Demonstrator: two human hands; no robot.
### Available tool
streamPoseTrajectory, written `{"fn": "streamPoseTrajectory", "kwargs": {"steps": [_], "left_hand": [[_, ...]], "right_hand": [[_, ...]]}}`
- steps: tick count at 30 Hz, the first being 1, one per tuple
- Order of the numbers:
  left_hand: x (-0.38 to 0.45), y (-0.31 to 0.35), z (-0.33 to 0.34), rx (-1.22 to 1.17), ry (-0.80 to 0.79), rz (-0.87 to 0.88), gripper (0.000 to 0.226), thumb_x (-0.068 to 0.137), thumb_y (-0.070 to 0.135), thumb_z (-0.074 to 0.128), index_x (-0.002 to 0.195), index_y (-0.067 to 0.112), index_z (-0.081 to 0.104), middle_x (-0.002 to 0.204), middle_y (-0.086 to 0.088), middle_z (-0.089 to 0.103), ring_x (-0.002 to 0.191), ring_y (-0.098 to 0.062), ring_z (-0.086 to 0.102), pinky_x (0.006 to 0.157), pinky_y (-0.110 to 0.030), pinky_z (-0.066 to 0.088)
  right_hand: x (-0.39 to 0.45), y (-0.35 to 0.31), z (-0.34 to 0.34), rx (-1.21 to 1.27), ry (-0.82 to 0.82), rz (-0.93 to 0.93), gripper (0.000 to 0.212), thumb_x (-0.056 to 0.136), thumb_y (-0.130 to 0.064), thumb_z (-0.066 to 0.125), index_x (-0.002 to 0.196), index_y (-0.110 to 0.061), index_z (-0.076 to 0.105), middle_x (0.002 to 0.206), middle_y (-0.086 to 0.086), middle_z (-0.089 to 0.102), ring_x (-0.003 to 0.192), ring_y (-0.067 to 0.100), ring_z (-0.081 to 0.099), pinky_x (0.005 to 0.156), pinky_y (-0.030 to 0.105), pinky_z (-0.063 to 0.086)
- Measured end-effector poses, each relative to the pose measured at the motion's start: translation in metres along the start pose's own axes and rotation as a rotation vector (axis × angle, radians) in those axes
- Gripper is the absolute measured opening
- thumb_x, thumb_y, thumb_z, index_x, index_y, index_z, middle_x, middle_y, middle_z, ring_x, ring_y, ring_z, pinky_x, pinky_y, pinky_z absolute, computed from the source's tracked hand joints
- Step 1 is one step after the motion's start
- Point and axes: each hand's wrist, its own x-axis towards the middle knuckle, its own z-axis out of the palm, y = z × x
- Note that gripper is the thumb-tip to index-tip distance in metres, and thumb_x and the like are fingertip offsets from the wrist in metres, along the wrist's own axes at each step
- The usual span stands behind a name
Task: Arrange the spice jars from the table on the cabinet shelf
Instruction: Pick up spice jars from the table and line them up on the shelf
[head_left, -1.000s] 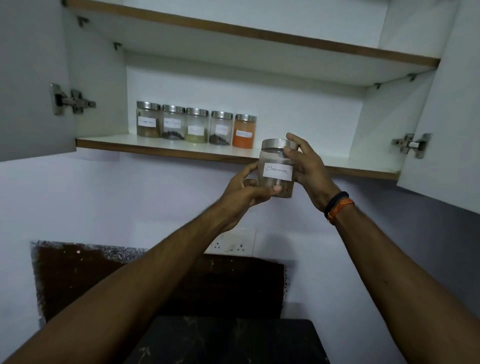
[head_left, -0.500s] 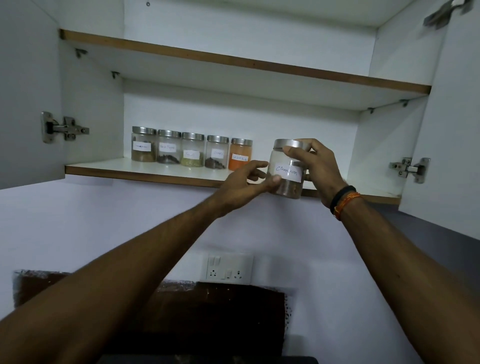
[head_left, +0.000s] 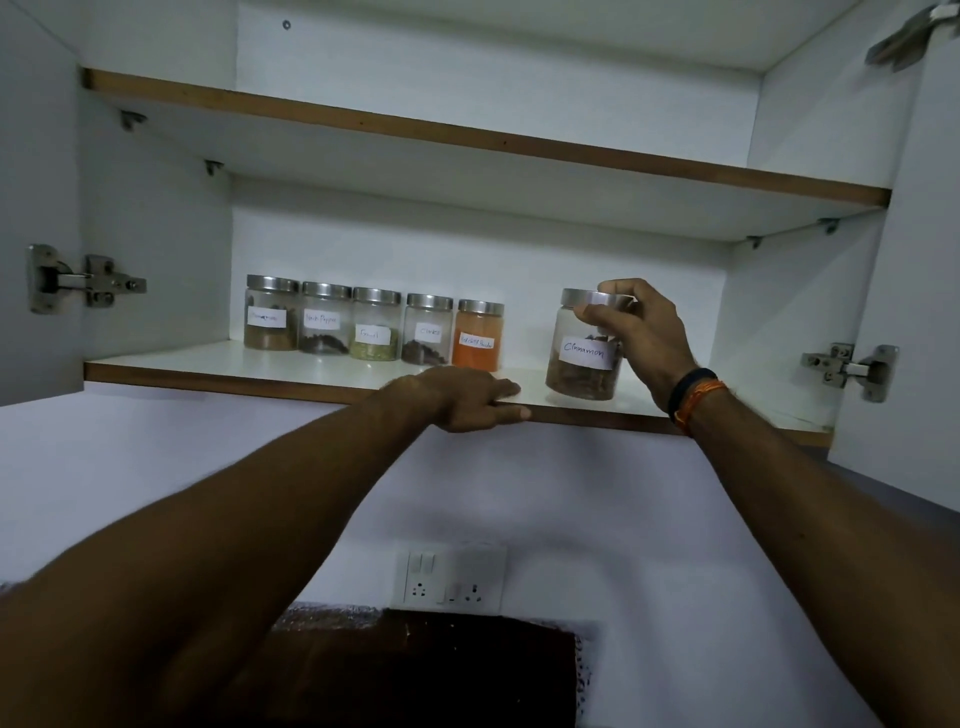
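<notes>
A clear jar labelled Cinnamon (head_left: 579, 353), with a steel lid, stands on the lower cabinet shelf (head_left: 311, 371) near its front edge. My right hand (head_left: 641, 332) grips it at the lid and right side. To its left, several labelled spice jars (head_left: 374, 325) stand in a row at the back of the shelf, the rightmost filled with orange powder (head_left: 478, 335). A gap separates that orange jar from the cinnamon jar. My left hand (head_left: 467, 397) rests flat on the shelf's front edge, fingers straight, holding nothing.
Both cabinet doors stand open, with hinges at the left (head_left: 78, 280) and right (head_left: 852, 369). An upper shelf (head_left: 467, 135) spans the cabinet above. A wall socket plate (head_left: 452, 577) sits below, over a dark brown panel (head_left: 426, 670).
The cinnamon jar went up from below shelf level and now stands on the shelf. My left hand let go of it and dropped onto the shelf edge.
</notes>
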Motion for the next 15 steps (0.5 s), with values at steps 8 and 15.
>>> {"fn": "streamPoseTrajectory", "kwargs": {"steps": [8,15], "left_hand": [[0.017,-0.008,0.0,-0.002,-0.019,0.078,0.083,0.089,0.079,0.026,0.155,0.029,0.028,0.151,-0.006,0.044,0.136,-0.027,0.045,0.109,-0.047,0.039],[0.016,-0.007,0.0,-0.052,-0.012,0.102,0.079,0.091,0.075,0.032,0.154,0.027,0.031,0.153,-0.005,0.043,0.138,-0.024,0.042,0.111,-0.044,0.035]], "right_hand": [[0.039,0.039,0.023,-0.027,-0.02,0.069,0.04,0.082,-0.029,0.078,0.117,-0.018,0.061,0.122,0.008,0.062,0.106,0.025,0.064,0.07,0.024,0.053],[0.062,0.066,0.045,-0.016,-0.067,0.113,0.039,0.086,-0.024,0.075,0.119,-0.014,0.058,0.124,0.01,0.059,0.111,0.03,0.061,0.082,0.038,0.058]]}}
